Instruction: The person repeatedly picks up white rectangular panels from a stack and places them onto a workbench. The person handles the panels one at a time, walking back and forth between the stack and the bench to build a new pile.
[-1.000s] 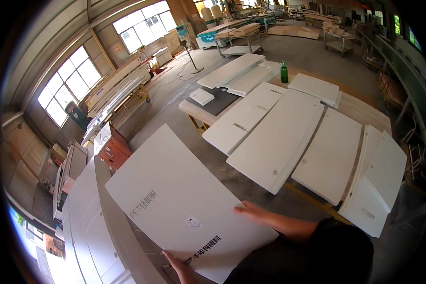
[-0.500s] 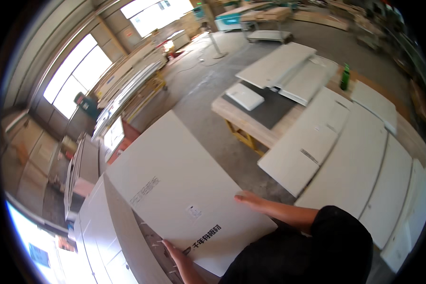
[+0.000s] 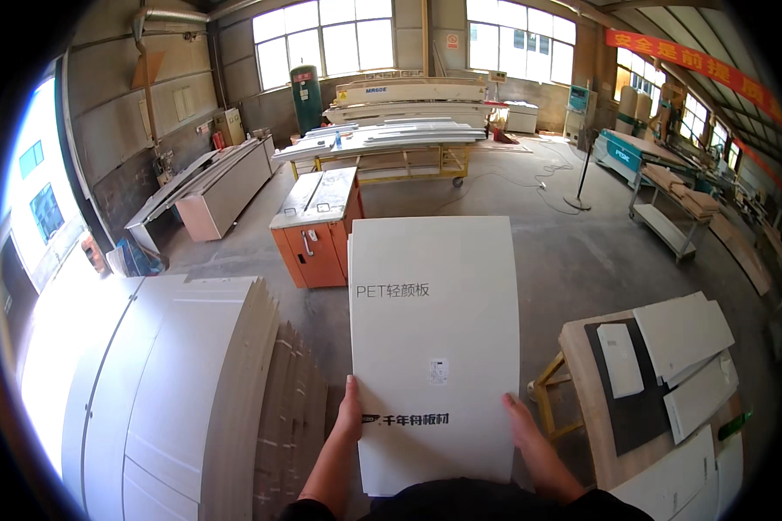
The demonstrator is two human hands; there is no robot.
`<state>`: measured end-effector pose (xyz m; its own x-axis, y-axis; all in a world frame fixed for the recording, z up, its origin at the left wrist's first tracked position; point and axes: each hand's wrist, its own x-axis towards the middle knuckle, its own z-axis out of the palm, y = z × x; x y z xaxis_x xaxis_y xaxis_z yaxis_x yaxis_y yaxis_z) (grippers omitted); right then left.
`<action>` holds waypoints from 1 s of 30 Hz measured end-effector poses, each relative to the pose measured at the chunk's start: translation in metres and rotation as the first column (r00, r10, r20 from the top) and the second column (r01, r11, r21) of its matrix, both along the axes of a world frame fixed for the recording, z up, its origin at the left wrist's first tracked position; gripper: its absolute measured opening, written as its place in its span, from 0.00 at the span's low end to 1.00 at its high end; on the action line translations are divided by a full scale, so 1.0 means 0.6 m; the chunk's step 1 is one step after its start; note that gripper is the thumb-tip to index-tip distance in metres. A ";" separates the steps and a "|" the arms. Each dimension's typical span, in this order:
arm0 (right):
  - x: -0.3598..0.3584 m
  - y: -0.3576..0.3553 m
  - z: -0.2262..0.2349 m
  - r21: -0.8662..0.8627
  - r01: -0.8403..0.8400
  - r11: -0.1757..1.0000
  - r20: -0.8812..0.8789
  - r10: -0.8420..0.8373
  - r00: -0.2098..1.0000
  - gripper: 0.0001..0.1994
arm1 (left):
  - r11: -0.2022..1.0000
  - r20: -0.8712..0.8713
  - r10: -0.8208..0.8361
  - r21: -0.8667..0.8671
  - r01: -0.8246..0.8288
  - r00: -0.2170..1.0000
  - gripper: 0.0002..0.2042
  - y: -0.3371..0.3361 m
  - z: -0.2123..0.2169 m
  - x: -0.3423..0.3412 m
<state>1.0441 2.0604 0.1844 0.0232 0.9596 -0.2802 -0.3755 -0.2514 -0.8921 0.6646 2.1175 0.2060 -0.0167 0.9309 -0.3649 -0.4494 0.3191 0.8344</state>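
Observation:
A large white rectangular panel (image 3: 439, 334) with dark print and a small label on its face is held up before my body. My left hand (image 3: 348, 414) grips its left edge, thumb showing at the front. On the opposite edge, my right hand (image 3: 524, 423) is closed the same way. The fingers of both hands are mostly hidden behind the panel. A thin second edge shows along the panel's left side; whether that is another sheet I cannot tell.
To the left stands a tall stack of white panels (image 3: 174, 382). An orange cabinet (image 3: 321, 252) is just ahead, before a yellow-framed cart (image 3: 391, 165) of long strips. On the right, a wooden worktable (image 3: 591, 417) carries white panels and a dark mat (image 3: 621, 434).
My view has swung left, away from the worktable, toward the machine and windows. The panel has gone from slanted to nearly upright in view, still between both hands.

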 end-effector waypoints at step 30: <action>-0.135 1.776 -0.039 -0.010 -0.195 0.981 0.120 0.195 0.973 0.29 | 0.996 0.112 0.065 -0.070 -0.058 0.992 0.32 1.682 -0.001 -0.140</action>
<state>0.9634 3.1258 0.1612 -0.1312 0.9495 -0.2849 -0.2094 -0.3075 -0.9282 0.5809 3.1267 0.2056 -0.0278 0.9030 -0.4288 -0.5608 0.3411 0.7545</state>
